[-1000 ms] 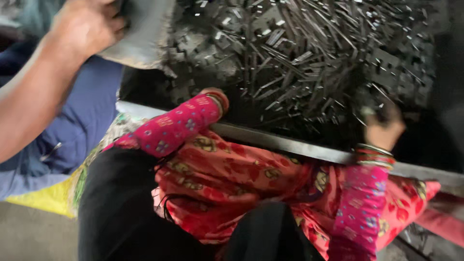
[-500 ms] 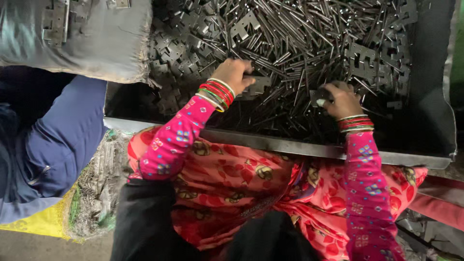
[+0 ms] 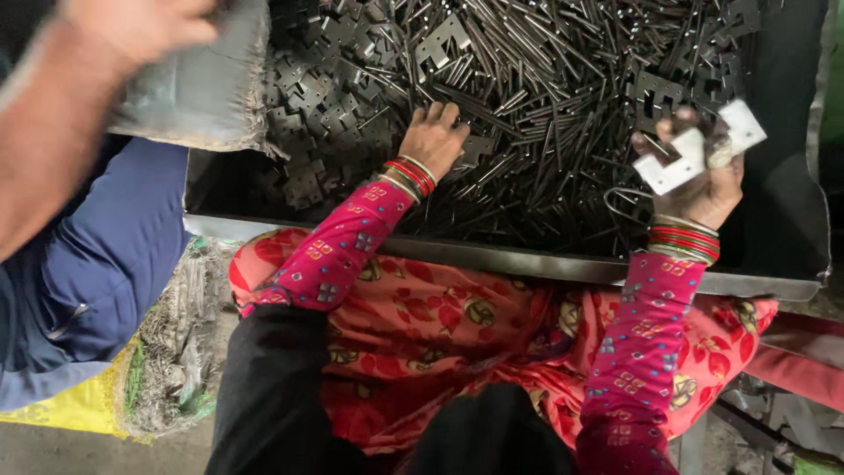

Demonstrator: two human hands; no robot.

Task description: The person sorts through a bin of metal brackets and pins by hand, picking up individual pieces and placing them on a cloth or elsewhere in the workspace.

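Note:
A large dark metal tray (image 3: 545, 262) is heaped with thin steel pins (image 3: 545, 97) and flat notched metal plates (image 3: 321, 105). My left hand (image 3: 432, 136) lies palm down on the heap, fingers dug among the pins and plates; whether it grips any I cannot tell. My right hand (image 3: 703, 176) is lifted above the tray's right side and grips a shiny notched metal plate (image 3: 694, 154) that catches the light. Both wrists wear red and gold bangles over pink patterned sleeves.
Another person in a blue shirt (image 3: 97, 264) stands at the left, their forearm (image 3: 53, 132) blurred over a grey sack (image 3: 198, 88) resting on the tray's left corner. A yellow bag (image 3: 70, 409) and a woven sack lie on the floor below.
My right hand has risen from the heap with a shiny plate in it. My left hand has slid a little toward the right. The other person's forearm has come back into view at the left.

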